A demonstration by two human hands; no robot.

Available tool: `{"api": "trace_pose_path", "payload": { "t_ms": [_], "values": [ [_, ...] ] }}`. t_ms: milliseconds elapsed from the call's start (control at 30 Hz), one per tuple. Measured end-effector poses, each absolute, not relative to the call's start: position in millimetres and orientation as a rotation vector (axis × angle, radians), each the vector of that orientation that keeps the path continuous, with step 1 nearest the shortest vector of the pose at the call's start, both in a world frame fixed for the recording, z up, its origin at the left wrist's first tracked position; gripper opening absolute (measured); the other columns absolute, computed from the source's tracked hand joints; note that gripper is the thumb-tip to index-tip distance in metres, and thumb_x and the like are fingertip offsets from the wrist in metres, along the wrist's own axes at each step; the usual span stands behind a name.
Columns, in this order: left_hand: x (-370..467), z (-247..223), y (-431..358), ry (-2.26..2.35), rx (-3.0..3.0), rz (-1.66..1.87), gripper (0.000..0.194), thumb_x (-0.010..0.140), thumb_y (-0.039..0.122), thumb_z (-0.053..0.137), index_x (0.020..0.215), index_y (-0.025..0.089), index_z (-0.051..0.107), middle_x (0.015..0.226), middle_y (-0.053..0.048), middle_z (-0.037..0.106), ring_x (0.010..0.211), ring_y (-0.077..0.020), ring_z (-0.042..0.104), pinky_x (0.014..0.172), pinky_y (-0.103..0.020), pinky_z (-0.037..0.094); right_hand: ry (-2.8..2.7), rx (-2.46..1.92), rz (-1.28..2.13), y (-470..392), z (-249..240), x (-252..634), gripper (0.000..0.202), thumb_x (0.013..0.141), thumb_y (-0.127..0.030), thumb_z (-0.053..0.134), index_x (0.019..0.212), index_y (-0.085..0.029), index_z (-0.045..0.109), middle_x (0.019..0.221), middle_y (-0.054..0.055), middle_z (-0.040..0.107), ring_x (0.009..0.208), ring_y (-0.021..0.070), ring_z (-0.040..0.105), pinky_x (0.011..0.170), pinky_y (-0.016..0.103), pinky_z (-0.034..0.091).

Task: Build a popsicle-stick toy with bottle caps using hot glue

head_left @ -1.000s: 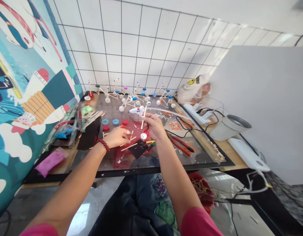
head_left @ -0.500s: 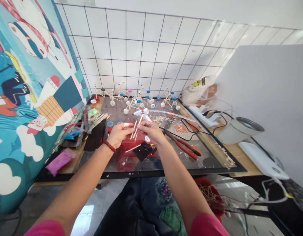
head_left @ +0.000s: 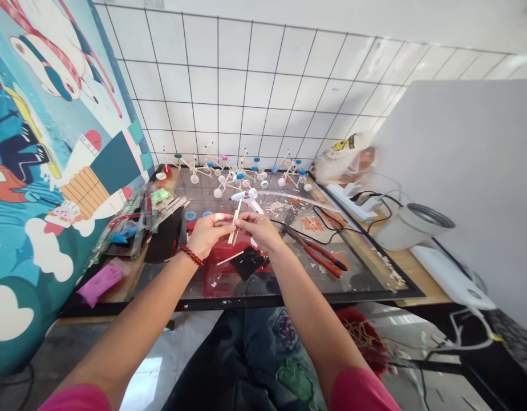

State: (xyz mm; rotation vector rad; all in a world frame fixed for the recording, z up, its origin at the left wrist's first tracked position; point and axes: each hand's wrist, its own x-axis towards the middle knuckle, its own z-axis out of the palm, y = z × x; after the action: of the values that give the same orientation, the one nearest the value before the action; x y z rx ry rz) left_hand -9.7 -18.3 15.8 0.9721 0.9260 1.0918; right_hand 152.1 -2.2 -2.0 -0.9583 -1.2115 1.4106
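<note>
Thin pale wooden sticks (head_left: 231,235) stand side by side between my two hands, over the table's middle. My left hand (head_left: 211,231), with a red bead bracelet on the wrist, is closed on them. From the other side my right hand (head_left: 257,229) pinches the sticks too, its fingertips meeting the left ones. Just behind the hands rests a white glue gun (head_left: 246,197), partly hidden. Below them a loose stick (head_left: 230,258) lies across a red patch, beside a black square piece (head_left: 247,264).
Several small stick models with round wheels (head_left: 240,177) line the back. Red-handled pliers (head_left: 321,257) lie to the right, near a black cable and a white lamp-like cylinder (head_left: 411,225). A pink packet (head_left: 101,282) and stick bundles (head_left: 171,210) are on the left.
My right hand has moved left against my left hand. The sticks, apart before, are now held close together and side by side.
</note>
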Motion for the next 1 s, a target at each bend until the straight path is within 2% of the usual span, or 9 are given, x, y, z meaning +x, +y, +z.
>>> {"api": "trace_pose_path", "payload": {
  "t_ms": [133,333,433,533,600,767,867,1000],
  "values": [
    [-10,15,-18,0.929,0.998,1.084,0.054,0.047,0.023,0.094,0.094,0.010,0.070,0.070,-0.004,0.074,0.064,-0.0162,0.069,0.065,-0.028,0.056,-1.188,-0.964,1.401,-1,-2,152,0.043,0.054,-0.054,0.086,0.074,-0.018,0.072,0.060,-0.004,0.060,0.052,0.0069,0.043,0.053,0.023,0.032],
    [-9,13,-19,0.901,1.070,1.013,0.050,0.054,0.023,0.092,0.098,0.011,0.071,0.071,-0.003,0.073,0.062,-0.0137,0.067,0.063,-0.025,0.054,-1.192,-0.965,1.334,-2,0,152,0.041,0.054,-0.053,0.086,0.065,-0.018,0.069,0.051,-0.007,0.050,0.049,0.0062,0.035,0.049,0.024,0.026],
    [-6,10,-20,0.818,1.045,0.936,0.033,0.064,0.026,0.088,0.089,0.012,0.070,0.075,-0.005,0.073,0.061,-0.0122,0.066,0.064,-0.026,0.056,-1.183,-0.966,1.337,-4,2,152,0.040,0.053,-0.052,0.086,0.065,-0.018,0.069,0.055,-0.005,0.055,0.050,0.0067,0.038,0.049,0.024,0.029],
    [-3,7,-22,0.751,1.000,0.810,0.022,0.074,0.027,0.081,0.083,0.011,0.069,0.078,-0.009,0.074,0.068,-0.0164,0.070,0.068,-0.030,0.059,-1.171,-0.947,1.378,-6,2,152,0.038,0.053,-0.049,0.087,0.064,-0.018,0.069,0.057,-0.004,0.058,0.052,0.0082,0.044,0.050,0.024,0.033],
    [-2,4,-22,0.723,0.978,0.765,0.017,0.079,0.025,0.076,0.083,0.010,0.067,0.076,-0.011,0.073,0.064,-0.0163,0.070,0.065,-0.029,0.059,-1.181,-0.929,1.398,-7,1,152,0.036,0.055,-0.048,0.087,0.066,-0.018,0.070,0.059,-0.003,0.059,0.054,0.0092,0.047,0.051,0.024,0.036],
    [-2,5,-23,0.715,0.944,0.767,0.011,0.085,0.020,0.070,0.081,0.011,0.064,0.067,-0.008,0.071,0.050,-0.0111,0.063,0.053,-0.022,0.053,-1.177,-0.912,1.412,-6,0,153,0.039,0.057,-0.051,0.086,0.068,-0.018,0.070,0.061,-0.002,0.061,0.055,0.0088,0.049,0.052,0.023,0.039],
    [-2,7,-24,0.724,0.932,0.720,0.008,0.086,0.018,0.068,0.087,0.010,0.065,0.068,-0.009,0.072,0.052,-0.0129,0.065,0.056,-0.024,0.055,-1.155,-0.949,1.379,-6,3,154,0.042,0.055,-0.054,0.086,0.067,-0.018,0.069,0.057,-0.004,0.056,0.051,0.0077,0.045,0.051,0.023,0.038],
    [0,8,-26,0.693,0.915,0.723,0.010,0.086,0.020,0.068,0.089,0.011,0.064,0.074,-0.010,0.073,0.057,-0.0159,0.068,0.059,-0.029,0.057,-1.138,-0.953,1.363,-7,4,154,0.042,0.051,-0.052,0.088,0.063,-0.018,0.068,0.058,-0.003,0.056,0.054,0.0092,0.049,0.053,0.024,0.041]
  ]
}}
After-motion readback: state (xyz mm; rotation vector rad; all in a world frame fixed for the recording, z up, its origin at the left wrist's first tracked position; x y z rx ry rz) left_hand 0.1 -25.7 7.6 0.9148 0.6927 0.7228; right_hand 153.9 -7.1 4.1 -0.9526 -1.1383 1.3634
